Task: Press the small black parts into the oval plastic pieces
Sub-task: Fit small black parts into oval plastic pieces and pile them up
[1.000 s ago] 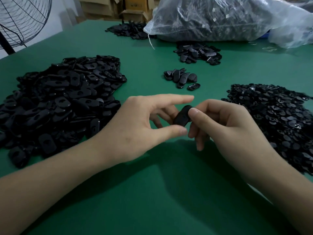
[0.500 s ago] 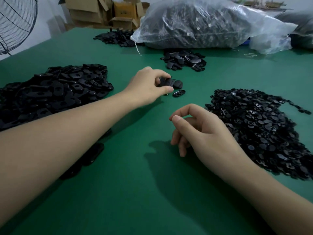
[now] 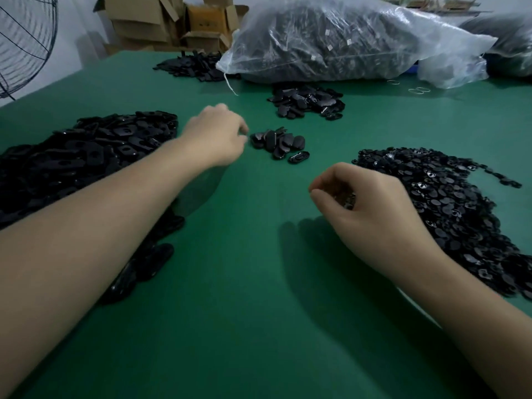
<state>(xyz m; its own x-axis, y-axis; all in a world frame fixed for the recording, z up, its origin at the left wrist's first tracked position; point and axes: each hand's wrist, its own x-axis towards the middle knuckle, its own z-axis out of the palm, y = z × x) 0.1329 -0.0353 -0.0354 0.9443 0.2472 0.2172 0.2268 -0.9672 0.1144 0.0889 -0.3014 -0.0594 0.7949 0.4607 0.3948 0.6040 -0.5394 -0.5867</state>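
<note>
A big heap of black oval plastic pieces (image 3: 86,156) lies on the left of the green table (image 3: 259,312), partly under my left forearm. A spread of small black parts (image 3: 449,203) lies on the right. Between them, farther off, sits a small pile of oval pieces (image 3: 277,142). My left hand (image 3: 216,133) is blurred just left of that small pile, fingers loosely curled, nothing visible in it. My right hand (image 3: 374,208) hovers curled at the inner edge of the small parts, with a few small black parts (image 3: 347,200) showing inside its fingers.
Another pile of black pieces (image 3: 308,100) lies farther back, and one more (image 3: 195,66) at the far edge. A large clear bag of parts (image 3: 345,38) and a second bag (image 3: 506,47) fill the back right. Cardboard boxes (image 3: 161,18) and a fan (image 3: 23,38) stand behind.
One second ago both hands held an oval piece together. My left hand carried it to the small middle pile and now draws back left without it. My right hand stayed curled near the small parts.
</note>
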